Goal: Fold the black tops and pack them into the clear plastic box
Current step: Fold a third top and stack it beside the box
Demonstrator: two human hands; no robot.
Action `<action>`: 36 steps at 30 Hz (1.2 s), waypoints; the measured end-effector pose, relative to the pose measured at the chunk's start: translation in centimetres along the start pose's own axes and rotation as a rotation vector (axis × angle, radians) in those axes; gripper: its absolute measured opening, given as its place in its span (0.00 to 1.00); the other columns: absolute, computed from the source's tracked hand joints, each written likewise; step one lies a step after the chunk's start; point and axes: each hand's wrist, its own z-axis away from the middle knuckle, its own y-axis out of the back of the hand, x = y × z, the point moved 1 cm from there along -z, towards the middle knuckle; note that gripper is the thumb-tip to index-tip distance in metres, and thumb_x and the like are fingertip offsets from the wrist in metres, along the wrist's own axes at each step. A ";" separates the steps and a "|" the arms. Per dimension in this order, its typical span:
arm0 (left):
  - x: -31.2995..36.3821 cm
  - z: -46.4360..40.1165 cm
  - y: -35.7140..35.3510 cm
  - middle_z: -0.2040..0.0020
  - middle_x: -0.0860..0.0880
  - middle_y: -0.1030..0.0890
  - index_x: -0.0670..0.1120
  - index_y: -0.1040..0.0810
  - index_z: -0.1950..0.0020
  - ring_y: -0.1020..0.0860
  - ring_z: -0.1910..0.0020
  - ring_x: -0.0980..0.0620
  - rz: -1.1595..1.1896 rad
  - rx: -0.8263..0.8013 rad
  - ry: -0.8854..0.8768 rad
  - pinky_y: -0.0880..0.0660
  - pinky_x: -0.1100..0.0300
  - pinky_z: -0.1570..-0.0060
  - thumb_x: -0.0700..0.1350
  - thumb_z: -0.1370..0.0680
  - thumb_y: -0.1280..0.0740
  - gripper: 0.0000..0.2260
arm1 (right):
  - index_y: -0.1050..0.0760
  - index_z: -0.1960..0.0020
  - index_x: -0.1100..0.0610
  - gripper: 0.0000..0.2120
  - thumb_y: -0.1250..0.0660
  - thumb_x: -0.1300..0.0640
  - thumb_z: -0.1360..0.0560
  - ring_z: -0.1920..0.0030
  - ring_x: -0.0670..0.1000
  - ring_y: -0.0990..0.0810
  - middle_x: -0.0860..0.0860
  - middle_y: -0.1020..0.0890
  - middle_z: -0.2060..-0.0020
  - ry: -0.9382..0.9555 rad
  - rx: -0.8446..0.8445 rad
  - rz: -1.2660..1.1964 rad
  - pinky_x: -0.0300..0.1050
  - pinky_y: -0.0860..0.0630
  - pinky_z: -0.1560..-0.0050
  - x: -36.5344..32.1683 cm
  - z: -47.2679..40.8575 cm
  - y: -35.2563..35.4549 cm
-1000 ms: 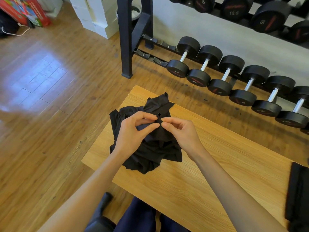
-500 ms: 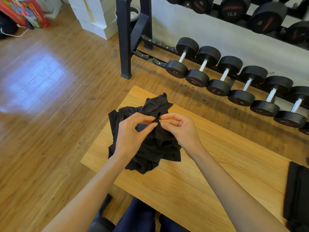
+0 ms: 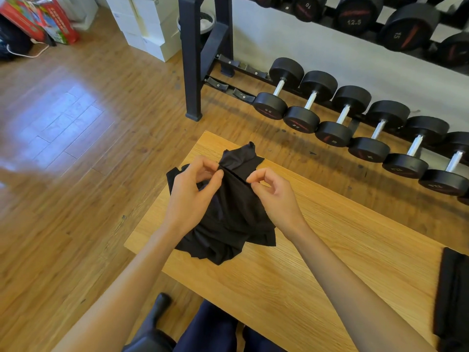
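A crumpled black top (image 3: 233,214) lies on the left end of the wooden table (image 3: 330,262). My left hand (image 3: 191,196) pinches its upper hem between thumb and fingers at the left. My right hand (image 3: 275,196) pinches the same hem a short way to the right, and the edge is stretched taut between them. Part of the fabric stands up behind the hem. Another black garment (image 3: 454,298) lies folded at the table's right edge, partly cut off by the frame. No clear plastic box is in view.
A row of black dumbbells (image 3: 352,120) sits on the floor beyond the table, under a dark rack (image 3: 193,59). White boxes (image 3: 147,26) and a red package (image 3: 43,19) stand at the far left. Wooden floor surrounds the table. My knees are below its near edge.
My hands, which met at one point on the top, have moved apart along its hem and pulled the edge straight between them. The fabric has risen slightly.
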 end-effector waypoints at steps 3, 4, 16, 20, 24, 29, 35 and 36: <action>0.7 -0.6 0.7 0.56 0.52 0.21 0.49 0.26 0.50 0.21 0.58 0.54 0.008 0.037 -0.063 0.25 0.66 0.56 0.42 0.19 0.36 0.02 | 0.21 0.52 0.56 0.10 0.40 0.65 0.21 0.55 0.43 0.21 0.46 0.19 0.58 0.030 -0.092 -0.070 0.33 0.25 0.54 -0.5 0.1 -0.2; 0.9 -0.8 1.0 0.56 0.50 0.22 0.47 0.26 0.49 0.22 0.58 0.52 0.008 0.056 -0.088 0.26 0.65 0.57 0.42 0.18 0.36 0.01 | 0.21 0.52 0.56 0.08 0.39 0.64 0.21 0.55 0.42 0.21 0.45 0.19 0.58 0.042 -0.114 -0.091 0.33 0.25 0.53 -0.6 0.1 -0.3; -0.6 -1.6 4.5 0.60 0.49 0.24 0.51 0.30 0.51 0.25 0.63 0.60 -0.013 0.298 -0.086 0.30 0.68 0.63 0.42 0.17 0.40 0.05 | 0.23 0.43 0.49 0.12 0.29 0.58 0.24 0.57 0.43 0.21 0.47 0.19 0.60 0.090 -0.070 0.051 0.31 0.28 0.51 1.7 0.6 -0.1; -1.5 -1.1 5.1 0.59 0.35 0.23 0.51 0.30 0.51 0.23 0.60 0.39 0.032 0.249 -0.089 0.26 0.47 0.59 0.42 0.16 0.41 0.06 | 0.23 0.44 0.49 0.11 0.28 0.58 0.25 0.56 0.44 0.25 0.45 0.23 0.59 0.183 -0.020 0.219 0.34 0.29 0.54 2.1 1.0 -0.3; -2.3 -0.8 5.7 0.55 0.33 0.22 0.50 0.29 0.51 0.22 0.54 0.35 0.063 0.238 -0.066 0.26 0.40 0.50 0.43 0.17 0.41 0.04 | 0.25 0.46 0.52 0.11 0.29 0.62 0.25 0.58 0.46 0.27 0.46 0.26 0.60 0.283 0.018 0.352 0.34 0.31 0.57 2.9 1.2 -0.8; -3.1 -0.7 6.2 0.56 0.36 0.23 0.48 0.29 0.50 0.23 0.55 0.39 0.072 0.277 -0.040 0.26 0.41 0.49 0.41 0.17 0.41 0.04 | 0.19 0.50 0.56 0.05 0.29 0.61 0.25 0.54 0.42 0.23 0.46 0.21 0.56 0.312 0.042 0.387 0.31 0.30 0.54 4.2 1.2 -0.9; -3.6 -0.8 6.9 0.55 0.48 0.22 0.50 0.28 0.51 0.22 0.53 0.49 0.107 0.331 0.028 0.25 0.47 0.45 0.42 0.16 0.40 0.05 | 0.17 0.50 0.54 0.05 0.28 0.58 0.26 0.53 0.40 0.22 0.45 0.18 0.57 0.250 0.115 0.315 0.29 0.30 0.52 4.4 1.7 -0.7; -3.6 -0.8 7.0 0.55 0.47 0.22 0.50 0.28 0.50 0.23 0.53 0.49 0.114 0.329 0.033 0.25 0.48 0.45 0.42 0.16 0.40 0.05 | 0.16 0.51 0.54 0.05 0.28 0.57 0.26 0.53 0.40 0.22 0.44 0.18 0.58 0.236 0.120 0.304 0.29 0.30 0.53 4.5 1.7 -0.7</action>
